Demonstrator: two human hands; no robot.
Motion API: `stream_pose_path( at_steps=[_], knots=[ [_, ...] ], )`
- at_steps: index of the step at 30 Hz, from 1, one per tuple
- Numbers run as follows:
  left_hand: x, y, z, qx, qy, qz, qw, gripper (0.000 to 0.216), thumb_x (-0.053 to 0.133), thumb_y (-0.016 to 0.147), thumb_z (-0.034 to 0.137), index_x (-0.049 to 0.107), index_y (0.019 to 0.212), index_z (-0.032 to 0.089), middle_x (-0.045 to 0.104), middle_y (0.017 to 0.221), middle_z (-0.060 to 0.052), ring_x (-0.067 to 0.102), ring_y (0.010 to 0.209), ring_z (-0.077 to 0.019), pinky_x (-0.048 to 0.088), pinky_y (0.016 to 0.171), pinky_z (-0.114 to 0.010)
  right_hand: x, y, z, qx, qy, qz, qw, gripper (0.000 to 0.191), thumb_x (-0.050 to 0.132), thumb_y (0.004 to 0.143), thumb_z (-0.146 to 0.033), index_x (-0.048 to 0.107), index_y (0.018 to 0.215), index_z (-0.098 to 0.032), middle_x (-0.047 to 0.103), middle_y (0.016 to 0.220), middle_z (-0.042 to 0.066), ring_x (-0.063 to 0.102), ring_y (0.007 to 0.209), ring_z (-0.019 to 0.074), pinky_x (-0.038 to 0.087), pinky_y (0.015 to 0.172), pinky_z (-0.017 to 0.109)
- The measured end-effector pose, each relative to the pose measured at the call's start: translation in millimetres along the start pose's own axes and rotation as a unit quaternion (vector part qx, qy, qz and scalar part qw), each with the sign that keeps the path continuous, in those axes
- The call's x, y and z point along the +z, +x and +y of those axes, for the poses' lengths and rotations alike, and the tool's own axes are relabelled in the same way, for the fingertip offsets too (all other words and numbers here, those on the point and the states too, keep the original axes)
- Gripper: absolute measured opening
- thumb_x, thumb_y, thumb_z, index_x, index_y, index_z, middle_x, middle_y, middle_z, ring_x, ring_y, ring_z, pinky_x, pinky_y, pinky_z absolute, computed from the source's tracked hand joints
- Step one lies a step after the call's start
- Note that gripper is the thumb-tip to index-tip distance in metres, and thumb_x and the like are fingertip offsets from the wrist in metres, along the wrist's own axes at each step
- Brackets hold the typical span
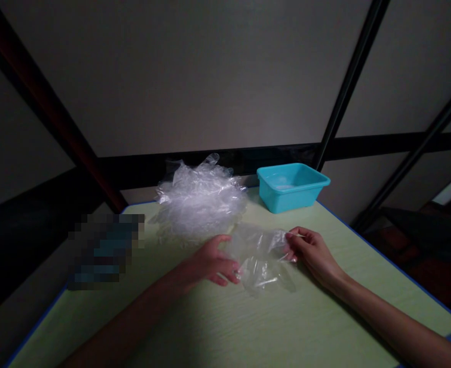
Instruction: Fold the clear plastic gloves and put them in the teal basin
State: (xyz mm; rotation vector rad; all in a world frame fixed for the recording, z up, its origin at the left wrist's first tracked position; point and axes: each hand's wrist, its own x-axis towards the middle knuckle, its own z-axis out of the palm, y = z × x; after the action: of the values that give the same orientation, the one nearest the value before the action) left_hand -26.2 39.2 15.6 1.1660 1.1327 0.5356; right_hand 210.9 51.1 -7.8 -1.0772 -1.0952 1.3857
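A thin, clear disposable plastic glove (265, 271) spreads out crumpled between my hands, just over the table. My right hand (309, 250) pinches its right edge between thumb and fingers. On the other side, my left hand (213, 263) has its thumb and fingers apart, with the fingertips at the glove's left edge; whether they touch it I cannot tell. Behind my left hand lies a large loose heap of similar clear plastic gloves (204, 199).
A turquoise plastic basin (292, 197) stands at the back right, with something clear or whitish inside. A pixelated dark object (108, 250) lies at the left edge. The pale green table (225, 332) has a blue rim and meets a panelled wall (210, 76).
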Motion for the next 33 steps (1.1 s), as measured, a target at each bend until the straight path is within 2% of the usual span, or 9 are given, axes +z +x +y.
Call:
stream_pose_path(
  at_steps=[5,9,15,19,21,24,27,30,33],
  knots=[
    [6,1,-2,0.032,0.050,0.101,0.993,0.071,0.061,0.062,0.015,0.022,0.122,0.015,0.060,0.061,0.006,0.063,0.052,-0.0139,0.041,0.042,-0.017,-3,0,-7,0.044,-0.053,-0.020,0.997,0.025,0.064,0.064,-0.034,0.048,0.062,-0.015,0.061,0.051,0.000,0.053,0.038,0.0080,0.039,0.038,0.018],
    [2,10,-8,0.108,0.052,0.199,0.973,0.063,0.058,0.061,0.016,0.027,0.116,0.015,0.054,0.057,0.009,0.053,0.034,-0.0084,0.028,0.029,-0.013,-9,-4,-14,0.131,-0.119,-0.129,0.976,0.023,0.063,0.065,-0.032,0.046,0.065,-0.015,0.063,0.052,0.002,0.056,0.040,0.0082,0.040,0.038,0.015],
    [-2,21,-14,0.172,0.038,0.257,0.950,0.059,0.056,0.066,0.026,0.027,0.116,0.016,0.060,0.079,0.000,0.047,0.029,-0.0045,0.025,0.027,-0.015,-26,-10,-21,0.252,-0.232,-0.396,0.852,0.028,0.059,0.070,-0.040,0.048,0.066,-0.014,0.064,0.056,0.003,0.057,0.041,0.0094,0.042,0.038,0.017],
    [0,23,-20,0.231,0.068,0.293,0.925,0.050,0.057,0.065,0.026,0.034,0.109,0.018,0.055,0.091,-0.001,0.047,0.031,-0.0028,0.035,0.031,-0.017,-29,-4,-26,0.047,-0.327,-0.219,0.918,0.029,0.052,0.077,-0.041,0.044,0.062,-0.017,0.055,0.048,-0.002,0.051,0.038,0.0079,0.040,0.038,0.019],
    [0,23,-22,0.255,0.081,0.312,0.912,0.042,0.056,0.066,0.024,0.038,0.103,0.019,0.051,0.096,-0.001,0.045,0.032,-0.0011,0.036,0.031,-0.017,-24,-1,-31,-0.086,-0.367,-0.132,0.917,0.026,0.048,0.080,-0.039,0.048,0.067,-0.016,0.057,0.054,0.000,0.054,0.046,0.0106,0.043,0.043,0.021],
    [0,22,-23,0.268,0.085,0.330,0.901,0.036,0.054,0.066,0.022,0.038,0.099,0.019,0.048,0.097,0.000,0.040,0.032,0.0005,0.032,0.030,-0.015,-12,2,-37,-0.195,-0.457,-0.178,0.849,0.030,0.046,0.083,-0.038,0.056,0.098,-0.014,0.063,0.096,0.012,0.061,0.084,0.0202,0.050,0.068,0.031],
    [0,21,-22,0.272,0.084,0.329,0.901,0.032,0.051,0.066,0.020,0.039,0.095,0.018,0.048,0.092,0.001,0.039,0.033,0.0007,0.030,0.030,-0.014,-3,5,-31,-0.257,-0.538,-0.296,0.746,0.063,0.047,0.082,-0.047,0.032,0.132,-0.011,0.031,0.137,0.016,0.033,0.123,0.0268,0.031,0.100,0.042],
    [1,21,-23,0.275,0.088,0.319,0.903,0.027,0.049,0.065,0.017,0.040,0.091,0.018,0.048,0.090,0.002,0.040,0.034,0.0001,0.032,0.031,-0.015,-2,11,-13,-0.268,-0.591,-0.336,0.683,0.078,0.041,0.081,-0.055,0.013,0.138,-0.009,0.011,0.143,0.016,0.013,0.131,0.0272,0.013,0.106,0.047],
    [2,22,-24,0.275,0.090,0.307,0.907,0.025,0.049,0.065,0.017,0.042,0.088,0.018,0.048,0.089,0.002,0.040,0.035,-0.0002,0.033,0.032,-0.015,-7,15,-1,-0.261,-0.611,-0.331,0.670,0.078,0.039,0.082,-0.055,0.011,0.138,-0.009,0.011,0.143,0.017,0.010,0.131,0.0273,0.008,0.106,0.050]
  ],
)
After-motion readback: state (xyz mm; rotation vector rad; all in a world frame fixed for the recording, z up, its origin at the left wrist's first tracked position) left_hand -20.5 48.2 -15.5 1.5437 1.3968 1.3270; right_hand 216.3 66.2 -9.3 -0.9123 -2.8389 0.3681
